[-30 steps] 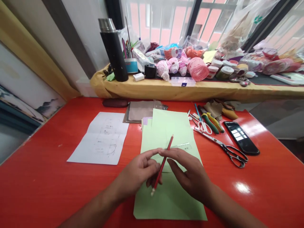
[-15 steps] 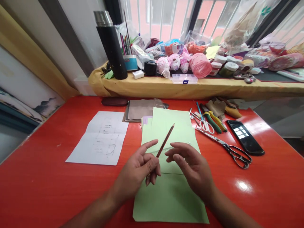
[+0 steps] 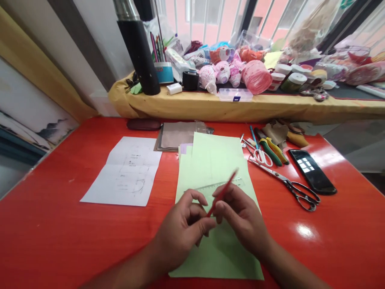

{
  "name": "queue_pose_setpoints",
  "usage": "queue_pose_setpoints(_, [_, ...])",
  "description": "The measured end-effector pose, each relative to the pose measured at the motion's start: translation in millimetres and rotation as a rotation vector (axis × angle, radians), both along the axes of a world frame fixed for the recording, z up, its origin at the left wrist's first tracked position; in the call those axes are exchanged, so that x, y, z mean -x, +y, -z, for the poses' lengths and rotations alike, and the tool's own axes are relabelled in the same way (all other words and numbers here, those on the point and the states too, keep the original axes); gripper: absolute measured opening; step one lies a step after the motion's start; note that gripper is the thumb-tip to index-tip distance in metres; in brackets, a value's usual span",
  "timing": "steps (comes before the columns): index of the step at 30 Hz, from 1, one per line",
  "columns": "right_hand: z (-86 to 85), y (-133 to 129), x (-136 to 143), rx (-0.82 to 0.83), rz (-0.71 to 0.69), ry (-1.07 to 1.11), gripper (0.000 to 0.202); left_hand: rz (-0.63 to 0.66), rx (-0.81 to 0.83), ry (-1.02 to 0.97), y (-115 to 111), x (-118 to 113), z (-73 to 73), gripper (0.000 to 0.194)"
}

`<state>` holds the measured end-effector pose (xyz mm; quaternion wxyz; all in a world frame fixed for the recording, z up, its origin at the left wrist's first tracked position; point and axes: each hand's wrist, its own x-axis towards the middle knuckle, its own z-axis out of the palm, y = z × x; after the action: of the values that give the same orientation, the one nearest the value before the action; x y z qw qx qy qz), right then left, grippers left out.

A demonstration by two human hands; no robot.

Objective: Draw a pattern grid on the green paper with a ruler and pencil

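Note:
A red pencil (image 3: pixel 223 195), its upper end blurred, slants up and to the right between my two hands. My left hand (image 3: pixel 183 228) has its thumb and curled fingers closed around the lower part. Higher on the shaft, the thumb and curved fingers of my right hand (image 3: pixel 242 212) are closed on the pencil from the right. Both hands are above light green paper (image 3: pixel 216 156), stacked in overlapping sheets on the red table (image 3: pixel 48 224). A clear ruler (image 3: pixel 207 187) lies on the paper just beyond my fingers, partly hidden by my right hand.
A white sheet with a drawing (image 3: pixel 123 172) lies at left. To the right are large scissors (image 3: pixel 288 184), white-handled scissors (image 3: pixel 263 157), pliers (image 3: pixel 272 151) and a black phone (image 3: pixel 313 171). A ledge at the back holds a black thermos (image 3: pixel 138 56) and several jars.
My hands have come closer together. My right hand has moved left onto the pencil, which has shifted right and tilted further over. The view has moved slightly.

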<state>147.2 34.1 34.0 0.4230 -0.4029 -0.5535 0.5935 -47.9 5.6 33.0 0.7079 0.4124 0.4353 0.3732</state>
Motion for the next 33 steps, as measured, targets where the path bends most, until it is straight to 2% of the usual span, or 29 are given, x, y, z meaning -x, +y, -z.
queue_pose_setpoints(3, [1.1,-2,-1,0.07,-0.067,-0.038,0.037,0.087,-0.006,0.06,-4,-3,2.5,0.033])
queue_pose_setpoints(5, [0.6,-2,-1,0.081,-0.07,-0.052,0.039,0.082,-0.132,0.193,-3,0,4.0,0.024])
queue_pose_setpoints(6, [-0.4,-1,-1,0.067,-0.06,-0.06,0.04,0.064,-0.252,0.291,-1,3,4.9,0.02])
queue_pose_setpoints(8, [-3.7,4,-3,0.011,0.004,-0.076,0.04,0.005,-0.602,0.538,4,9,8.0,0.016])
queue_pose_setpoints(10, [-8.3,12,-7,-0.058,0.11,-0.093,0.037,-0.018,-0.96,0.77,9,14,14.1,0.024])
queue_pose_setpoints(11, [-10.6,16,-9,-0.091,0.16,-0.109,0.035,-0.01,-1.069,0.884,11,14,18.1,0.031])
queue_pose_setpoints(13, [-14.7,23,-13,-0.148,0.218,-0.114,0.033,0.058,-1.184,1.038,12,14,26.8,0.04])
queue_pose_setpoints(16, [-18.6,30,-22,-0.23,0.222,-0.219,0.032,0.135,-1.233,1.137,10,11,36.4,0.039])
queue_pose_setpoints(20, [-19.0,36,-31,-0.325,0.177,-0.401,0.036,0.122,-1.279,1.174,5,9,39.9,0.031])
queue_pose_setpoints(28, [1.8,56,-20,-0.204,0.201,-0.41,0.039,0.08,-1.283,1.131,5,6,40.8,0.032])
queue_pose_setpoints(33, [12.2,64,-15,-0.147,0.279,-0.275,0.041,0.088,-1.257,1.134,7,6,39.1,0.033])
